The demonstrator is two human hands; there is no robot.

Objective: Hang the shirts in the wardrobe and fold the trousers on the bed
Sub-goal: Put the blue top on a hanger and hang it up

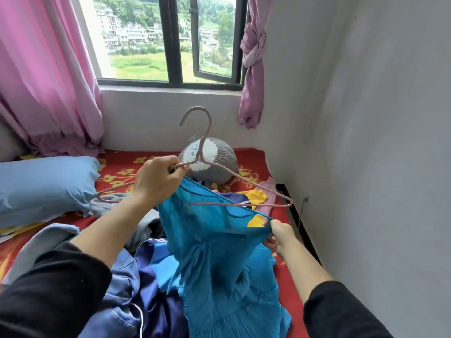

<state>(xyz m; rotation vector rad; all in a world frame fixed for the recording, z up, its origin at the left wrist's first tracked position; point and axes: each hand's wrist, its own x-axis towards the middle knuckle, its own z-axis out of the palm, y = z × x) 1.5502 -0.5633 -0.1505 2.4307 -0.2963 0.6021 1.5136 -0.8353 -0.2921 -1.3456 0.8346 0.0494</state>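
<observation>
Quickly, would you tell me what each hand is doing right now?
Left hand: grips the hanger and the blue shirt.
Right hand: pinches the shirt's edge.

Nothing legible, no text, label, brand or number: turquoise garment (219,245) between both grips plain, pink hanger (198,161) in left hand (156,179) unmarked, red sheet (251,154) beyond the grips floral print only.

My arms, head view. Both wear black: the left sleeve (51,291) is plain, loose cloth; the right sleeve (341,313) matches it. Each ends well short of the wrist, forearm uncovered. My left hand (156,180) and right hand (279,236) are bare.
</observation>
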